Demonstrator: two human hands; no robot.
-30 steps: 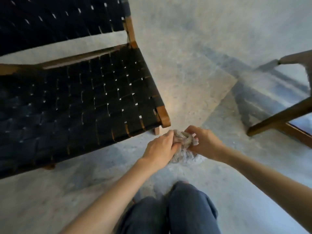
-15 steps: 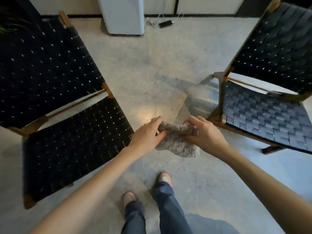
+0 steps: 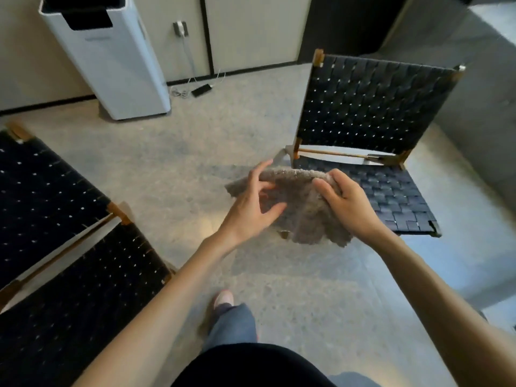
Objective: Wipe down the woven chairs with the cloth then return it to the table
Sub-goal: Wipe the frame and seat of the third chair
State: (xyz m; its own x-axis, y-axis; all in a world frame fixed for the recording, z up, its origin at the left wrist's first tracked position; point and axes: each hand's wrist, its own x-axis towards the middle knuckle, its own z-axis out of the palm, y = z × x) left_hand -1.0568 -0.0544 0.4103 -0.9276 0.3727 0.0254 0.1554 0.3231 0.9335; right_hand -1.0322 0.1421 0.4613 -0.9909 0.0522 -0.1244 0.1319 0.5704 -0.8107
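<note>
A shoe stands on the floor at 6 o'clock. At centre, the cloth hangs in the air between both hands. The right hand grips its top edge with curled fingers. The left hand lies spread against the cloth, fingers loose. One chair sits at 8 o'clock, another chair at 2 o'clock. A white unit stands at 11 o'clock.

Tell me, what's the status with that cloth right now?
Right hand grips cloth at top edge; left hand spread against it. Cloth in the air, touching neither left chair nor right chair. Nothing in the way.
</note>
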